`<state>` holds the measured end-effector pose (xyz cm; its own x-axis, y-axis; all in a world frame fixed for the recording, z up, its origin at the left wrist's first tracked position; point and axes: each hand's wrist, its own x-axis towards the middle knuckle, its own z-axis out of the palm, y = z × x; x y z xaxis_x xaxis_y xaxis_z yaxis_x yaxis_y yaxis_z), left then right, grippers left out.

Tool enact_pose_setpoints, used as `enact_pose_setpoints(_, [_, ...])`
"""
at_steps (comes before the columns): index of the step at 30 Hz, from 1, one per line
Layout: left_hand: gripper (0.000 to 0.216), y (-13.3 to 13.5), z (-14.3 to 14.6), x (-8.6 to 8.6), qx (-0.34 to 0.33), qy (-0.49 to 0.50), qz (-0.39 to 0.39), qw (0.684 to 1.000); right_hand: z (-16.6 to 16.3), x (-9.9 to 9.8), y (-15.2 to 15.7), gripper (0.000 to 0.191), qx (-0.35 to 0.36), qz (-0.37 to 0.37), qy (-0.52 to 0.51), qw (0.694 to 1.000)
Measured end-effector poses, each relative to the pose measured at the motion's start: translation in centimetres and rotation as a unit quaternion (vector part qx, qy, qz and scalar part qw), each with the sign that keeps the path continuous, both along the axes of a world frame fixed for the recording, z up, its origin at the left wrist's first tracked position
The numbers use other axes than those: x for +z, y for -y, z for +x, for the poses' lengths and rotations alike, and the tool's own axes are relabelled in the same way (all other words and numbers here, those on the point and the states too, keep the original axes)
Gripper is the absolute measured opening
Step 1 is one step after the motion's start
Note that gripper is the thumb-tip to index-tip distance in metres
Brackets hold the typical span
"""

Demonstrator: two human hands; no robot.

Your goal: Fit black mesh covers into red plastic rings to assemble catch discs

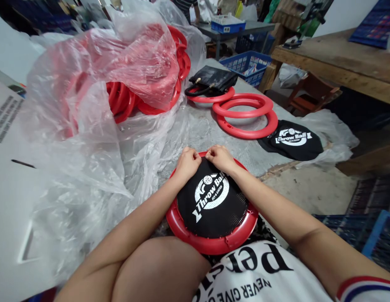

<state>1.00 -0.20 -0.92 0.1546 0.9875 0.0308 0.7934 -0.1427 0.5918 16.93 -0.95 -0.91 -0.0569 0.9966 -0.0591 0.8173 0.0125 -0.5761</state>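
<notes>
A red plastic ring [210, 245] leans on my lap and the table edge. Across its middle stretches a round black mesh fabric [191, 201] with a white "Throw Ball" print. At the ring's far edge, my left hand [188, 162] is closed, pinching the fabric's rim. Beside it, a short gap to the right, my right hand [220, 158] pinches the same rim. The fingertips are partly hidden behind the knuckles. Along the near side, the fabric is fixed to the ring at several points.
Loose red rings [258, 133] lie stacked beyond my hands, with a black bag [212, 79] behind. Another printed black fabric [295, 140] rests at the table's right edge. A big plastic bag [97, 54] of red rings fills the left. Blue crates [247, 63] stand farther back.
</notes>
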Motion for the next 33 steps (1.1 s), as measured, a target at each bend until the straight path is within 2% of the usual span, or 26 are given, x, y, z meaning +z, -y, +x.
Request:
enact_pose_setpoints(12, [0.014,-0.2,0.3,0.2,0.018,-0.015,-0.011,1.000,-0.3,-0.5,-0.1,0.018,-0.010,0.011,0.025,1.000])
enact_pose_setpoints(24, [0.013,-0.7,0.5,0.8,0.008,-0.070,-0.022,0.997,-0.5,-0.5,-0.1,0.023,-0.017,0.019,0.057,0.998])
enact_pose_setpoints(33, [0.013,-1.2,0.5,1.3,0.002,-0.079,-0.056,0.995,-0.7,0.2,-0.8,0.025,-0.025,-0.014,0.069,0.997])
